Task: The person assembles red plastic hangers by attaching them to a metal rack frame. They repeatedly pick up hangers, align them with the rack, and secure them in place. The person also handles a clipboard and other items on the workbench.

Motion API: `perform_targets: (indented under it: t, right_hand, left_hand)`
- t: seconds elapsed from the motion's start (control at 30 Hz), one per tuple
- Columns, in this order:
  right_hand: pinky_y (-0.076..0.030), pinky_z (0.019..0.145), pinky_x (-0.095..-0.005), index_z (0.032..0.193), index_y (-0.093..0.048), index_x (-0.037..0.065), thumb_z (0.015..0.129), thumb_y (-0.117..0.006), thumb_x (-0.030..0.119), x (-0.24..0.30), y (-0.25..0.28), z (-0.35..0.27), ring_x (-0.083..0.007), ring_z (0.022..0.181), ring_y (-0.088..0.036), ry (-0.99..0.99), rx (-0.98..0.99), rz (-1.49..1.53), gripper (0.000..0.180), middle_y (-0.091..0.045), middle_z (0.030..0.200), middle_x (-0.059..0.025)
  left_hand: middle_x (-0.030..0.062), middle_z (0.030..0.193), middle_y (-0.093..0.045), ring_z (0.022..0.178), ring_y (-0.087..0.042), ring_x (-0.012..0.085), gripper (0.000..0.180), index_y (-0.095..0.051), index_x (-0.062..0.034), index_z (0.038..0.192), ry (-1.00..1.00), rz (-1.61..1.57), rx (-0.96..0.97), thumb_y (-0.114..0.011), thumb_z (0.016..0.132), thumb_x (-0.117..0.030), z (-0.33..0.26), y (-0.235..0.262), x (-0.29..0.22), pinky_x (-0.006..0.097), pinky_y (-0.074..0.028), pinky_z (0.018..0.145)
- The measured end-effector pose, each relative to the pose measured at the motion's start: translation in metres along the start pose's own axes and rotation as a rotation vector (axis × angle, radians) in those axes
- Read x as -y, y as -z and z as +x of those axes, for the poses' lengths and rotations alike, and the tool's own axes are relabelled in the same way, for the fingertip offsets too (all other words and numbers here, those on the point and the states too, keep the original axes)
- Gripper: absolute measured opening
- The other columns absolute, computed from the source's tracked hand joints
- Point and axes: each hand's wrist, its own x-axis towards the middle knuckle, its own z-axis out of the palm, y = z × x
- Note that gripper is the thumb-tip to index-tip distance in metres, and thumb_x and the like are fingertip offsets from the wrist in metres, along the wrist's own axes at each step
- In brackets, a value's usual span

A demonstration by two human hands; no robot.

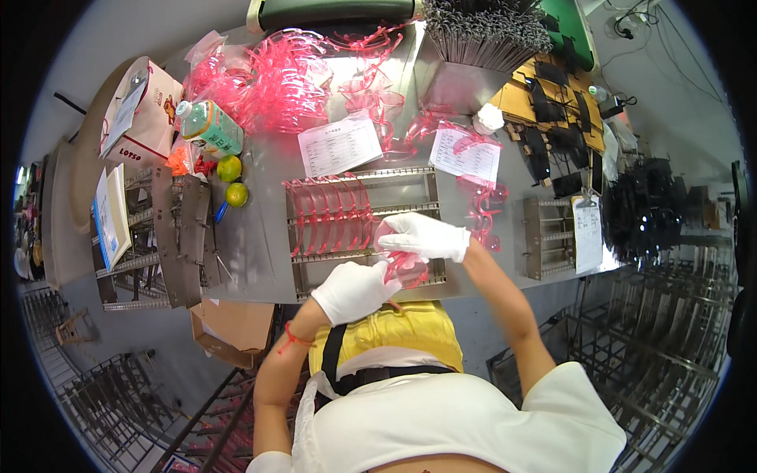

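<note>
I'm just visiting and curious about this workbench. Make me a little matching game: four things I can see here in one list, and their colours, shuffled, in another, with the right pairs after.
Things:
1. gloves on the left hand and right hand
2. glasses frame held between both hands
3. two round fruits left of the metal rack
4. pile of frames at the far right

Colours:
A. black
B. green
C. white
D. clear pink

Pairs: 1-C, 2-D, 3-B, 4-A
</note>
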Motion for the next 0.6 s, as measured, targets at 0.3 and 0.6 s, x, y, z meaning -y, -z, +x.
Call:
perform_targets:
  t: [0.3, 0.6]
  right_hand:
    - [-0.049, 0.059, -0.0261, 0.101, -0.054, 0.004, 0.098, -0.053, 0.023, -0.065, 0.045, 0.056, -0.0092, 0.064, -0.059, 0.055, -0.593, -0.318, 0.019, -0.059, 0.075, -0.0007]
    - [-0.05, 0.067, -0.0527, 0.105, -0.057, 0.006, 0.093, -0.054, 0.03, -0.02, 0.007, 0.073, -0.0429, 0.076, -0.064, -0.063, -0.684, -0.917, 0.027, -0.065, 0.083, -0.0245]
  left_hand:
    - [-0.0016, 0.077, -0.057, 0.066, -0.054, 0.0067, 0.031, -0.057, -0.003, 0.12, 0.374, -1.372, 0.023, -0.057, 0.096, -0.024, -0.075, 0.008, 0.026, 0.021, -0.043, 0.059]
    - [0.0115, 0.101, -0.065, 0.051, -0.04, 0.0066, 0.048, -0.046, 0.0015, 0.135, 0.401, -0.295, -1.896, -0.053, 0.1, -0.03, -0.202, 0.079, -0.031, 0.022, -0.036, 0.05]
